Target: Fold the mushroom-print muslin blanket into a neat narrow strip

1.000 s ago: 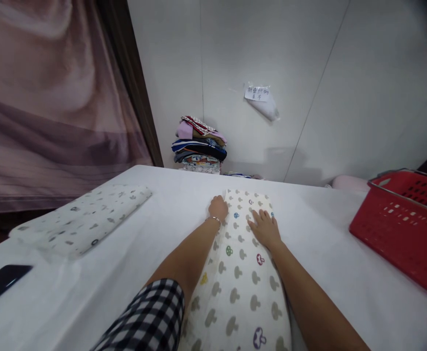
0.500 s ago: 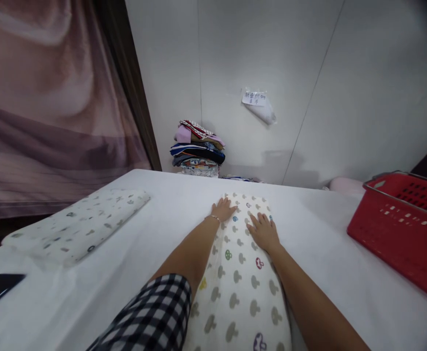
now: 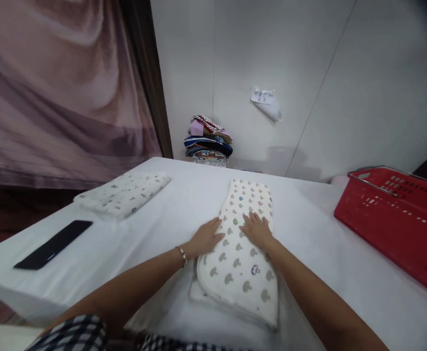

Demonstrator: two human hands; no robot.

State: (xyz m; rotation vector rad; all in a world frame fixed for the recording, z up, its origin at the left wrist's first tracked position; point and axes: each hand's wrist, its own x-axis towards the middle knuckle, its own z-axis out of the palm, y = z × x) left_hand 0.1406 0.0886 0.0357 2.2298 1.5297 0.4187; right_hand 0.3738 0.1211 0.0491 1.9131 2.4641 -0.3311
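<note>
A cream cloth printed with small mushrooms [image 3: 243, 253] lies folded into a long strip on the white table [image 3: 169, 204], running away from me. My left hand [image 3: 206, 237] rests flat on its left edge, fingers stretched out, a thin bracelet on the wrist. My right hand [image 3: 257, 230] lies flat on top of the cloth near its middle, fingers spread. Neither hand grips anything.
A second folded patterned cloth [image 3: 123, 193] lies at the table's far left. A black flat phone-like object [image 3: 54, 243] sits near the left edge. A red plastic basket [image 3: 396, 219] stands at the right. A stack of folded clothes [image 3: 209, 142] rests against the wall behind.
Both hands have slid back toward me along the cloth, from its far end to its middle. My left hand went from a fist to flat. The view shifted back and leftward.
</note>
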